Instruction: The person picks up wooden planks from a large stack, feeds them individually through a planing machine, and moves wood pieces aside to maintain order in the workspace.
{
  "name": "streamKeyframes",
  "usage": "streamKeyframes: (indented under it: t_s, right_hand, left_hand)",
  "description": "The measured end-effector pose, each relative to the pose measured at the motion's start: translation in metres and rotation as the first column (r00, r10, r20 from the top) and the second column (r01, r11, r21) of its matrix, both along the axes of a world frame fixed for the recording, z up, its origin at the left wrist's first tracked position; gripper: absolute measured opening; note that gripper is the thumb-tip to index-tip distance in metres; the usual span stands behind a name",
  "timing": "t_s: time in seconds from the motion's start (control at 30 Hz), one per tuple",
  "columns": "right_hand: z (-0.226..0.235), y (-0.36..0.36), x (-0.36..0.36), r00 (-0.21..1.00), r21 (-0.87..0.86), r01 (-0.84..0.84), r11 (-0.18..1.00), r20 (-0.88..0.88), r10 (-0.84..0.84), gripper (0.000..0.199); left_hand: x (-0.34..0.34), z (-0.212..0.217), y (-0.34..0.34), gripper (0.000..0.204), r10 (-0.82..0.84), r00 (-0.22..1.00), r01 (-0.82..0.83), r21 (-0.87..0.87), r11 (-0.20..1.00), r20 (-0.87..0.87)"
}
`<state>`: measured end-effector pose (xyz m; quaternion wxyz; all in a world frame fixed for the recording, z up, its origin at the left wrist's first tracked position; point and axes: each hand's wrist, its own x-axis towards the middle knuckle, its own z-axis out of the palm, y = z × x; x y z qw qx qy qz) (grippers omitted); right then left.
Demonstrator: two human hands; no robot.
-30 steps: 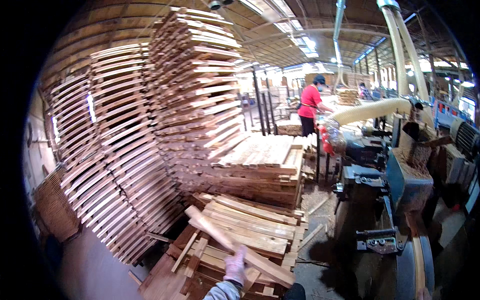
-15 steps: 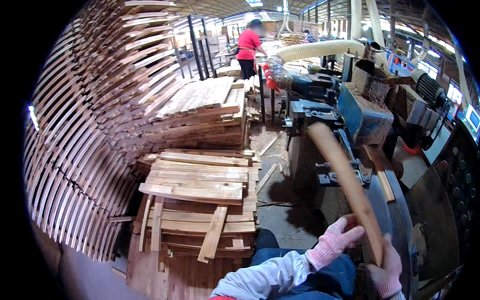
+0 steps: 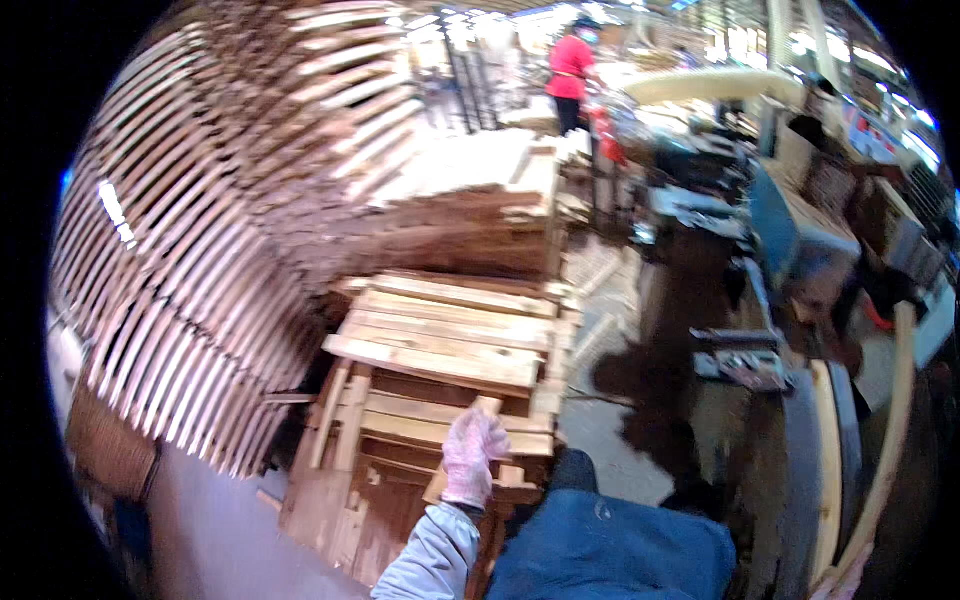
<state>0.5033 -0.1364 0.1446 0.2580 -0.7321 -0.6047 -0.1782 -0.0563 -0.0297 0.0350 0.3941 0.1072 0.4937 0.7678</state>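
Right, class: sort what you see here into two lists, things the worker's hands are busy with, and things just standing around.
In hand:
- left hand in a pink glove, on a short wood piece at the low plank pile
- right hand, at the frame's edge, on a long curved slat

Just around:
- tall slat stacks
- machine
- person in red

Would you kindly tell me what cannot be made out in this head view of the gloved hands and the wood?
- Right hand: cut off by the lower edge; its grip on the curved wooden strip is not visible.
- Left hand: seen from the back over the low pile of boards; the glove hides whether its fingers hold a piece.
- Tall stacks of slats: motion blur smears single pieces.
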Motion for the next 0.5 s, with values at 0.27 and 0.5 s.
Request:
streamKeyframes:
  t_s: [0.27,0.5]
  right_hand:
    - [-0.068,0.219,0.042,0.854,0.305,-0.055,0.951,-0.479,0.203,0.07]
    - [-0.079,0.088,0.055,0.954,0.041,-0.194,0.98,-0.225,0.198,0.053]
  left_hand:
    - [-0.094,-0.019,0.008,0.022,0.052,0.998,-0.051,-0.025,0.998,0.04]
    - [-0.135,-0.053,0.1,0.084,0.263,0.959,-0.283,-0.4,0.872,-0.107]
